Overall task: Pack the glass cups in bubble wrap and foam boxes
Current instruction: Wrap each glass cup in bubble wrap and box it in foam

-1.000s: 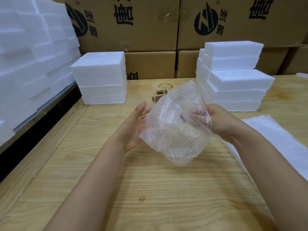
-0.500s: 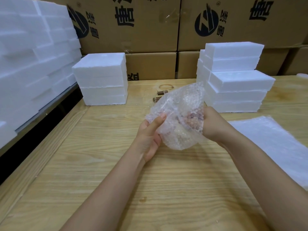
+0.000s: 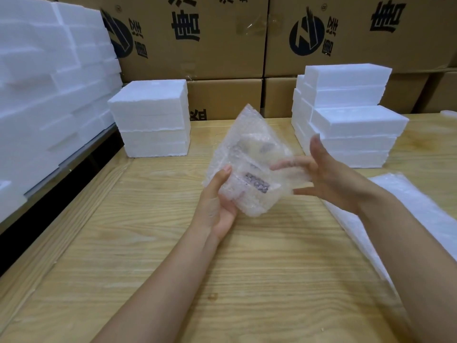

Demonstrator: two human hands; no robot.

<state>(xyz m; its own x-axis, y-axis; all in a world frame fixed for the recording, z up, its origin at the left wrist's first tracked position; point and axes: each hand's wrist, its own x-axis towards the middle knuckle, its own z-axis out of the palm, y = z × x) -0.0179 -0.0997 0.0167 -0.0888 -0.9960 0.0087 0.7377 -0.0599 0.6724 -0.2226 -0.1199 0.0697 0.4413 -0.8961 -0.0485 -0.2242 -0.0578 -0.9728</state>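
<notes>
A clear bubble wrap bundle (image 3: 249, 164) is held above the wooden table (image 3: 173, 256), with dark shapes showing faintly through it; the glass cup inside is hard to make out. My left hand (image 3: 220, 201) grips the bundle's lower left from below, thumb up along its side. My right hand (image 3: 329, 179) sits at the bundle's right side, fingers spread, with fingertips touching a loose flap of wrap. A white foam box stack (image 3: 152, 120) stands at the back left and another foam box stack (image 3: 346, 120) at the back right.
A tall wall of white foam pieces (image 3: 44, 95) fills the left side. Brown printed cardboard cartons (image 3: 197, 35) line the back. A pile of flat bubble wrap sheets (image 3: 415, 219) lies on the table at the right.
The bundle has been turned and raised, its top corner now pointing up. My right hand has loosened from a grip to spread fingers at the flap. My left hand has shifted under the bundle.
</notes>
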